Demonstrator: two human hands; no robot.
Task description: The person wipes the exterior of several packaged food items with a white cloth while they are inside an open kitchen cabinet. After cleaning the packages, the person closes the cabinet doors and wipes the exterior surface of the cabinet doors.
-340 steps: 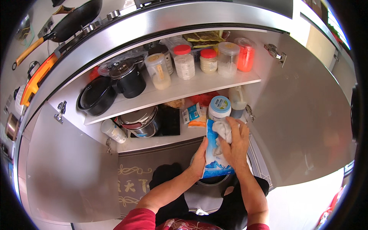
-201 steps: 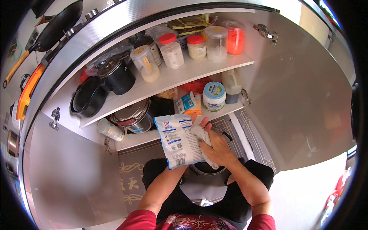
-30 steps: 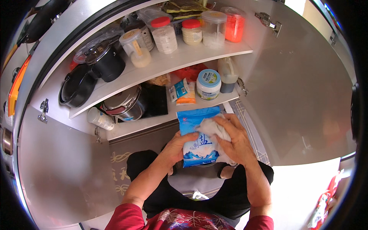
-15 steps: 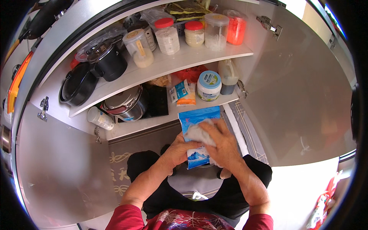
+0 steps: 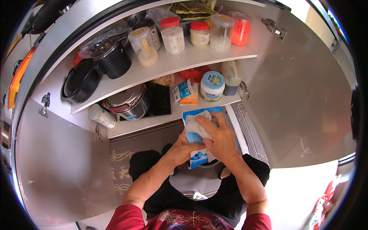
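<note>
The blue and white bag [image 5: 198, 158] is held upright near the middle of the frame, its top edge overlapping the front edge of the lower shelf [image 5: 147, 125] in view. The left hand [image 5: 180, 148] is clamped on the bag's left side, thumb across its front; the right hand [image 5: 221, 138] is closed around a white cloth [image 5: 198, 123] that lies against the upper front of the bag. The left door [image 5: 65, 165] and right door [image 5: 306, 96] stand swung wide, with the arms and knees between them and room between each arm and its door. The upper shelf [image 5: 168, 73] ends in a curved edge above the hands. On it, a tall red-lidded jar [image 5: 173, 39] holds white powder, a shorter red-lidded jar [image 5: 199, 37] something pale, and a clear tub [image 5: 221, 34] white stuff low down; beside that stands a bright red jar [image 5: 240, 31]. Below, at centre right, a blue-lidded white tub [image 5: 212, 91] sits beside a jug [image 5: 231, 78] with a dark lower part. A steel pot [image 5: 129, 106] stands centre left, next to a tilted white canister [image 5: 102, 116].
</note>
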